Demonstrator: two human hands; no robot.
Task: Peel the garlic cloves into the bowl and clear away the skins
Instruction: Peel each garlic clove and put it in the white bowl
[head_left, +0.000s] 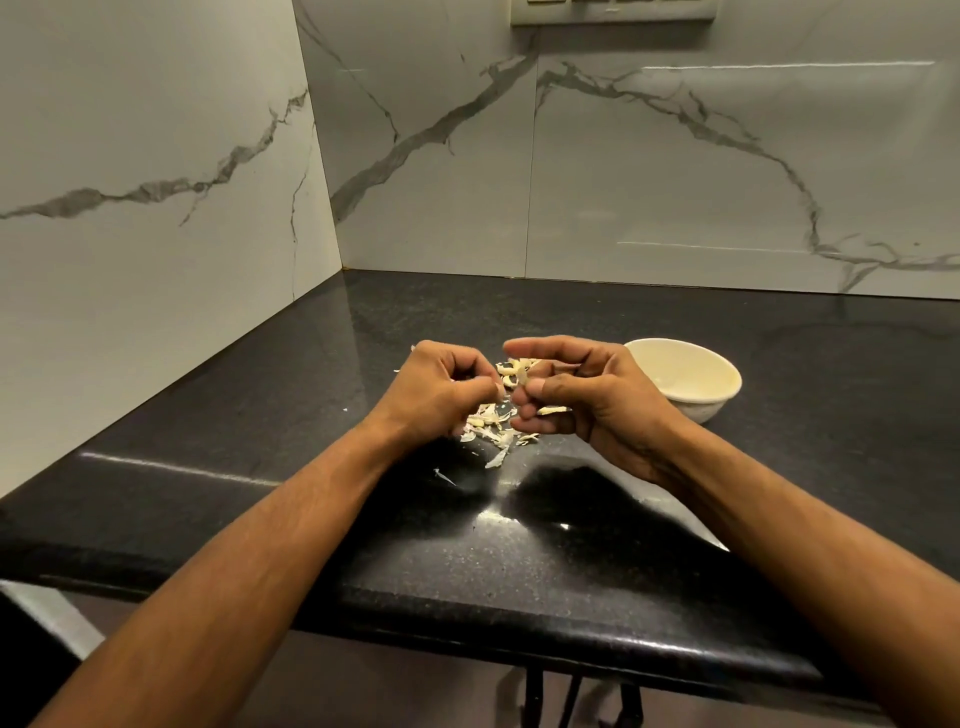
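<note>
1. The place was a home kitchen, set in a corner.
2. A polished black granite counter (571, 561) ran to walls clad in white marble-look tiles (649, 171) with grey veins.
3. A switch plate (615, 11) sat high on the far wall.
4. Garlic skins (493, 421) and a cream bowl (691, 382) lay on the counter.

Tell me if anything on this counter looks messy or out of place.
Garlic skins lie scattered on the black counter beneath both hands, with stray flecks nearer the edge. That fits peeling in progress. The bowl stands upright.
</note>
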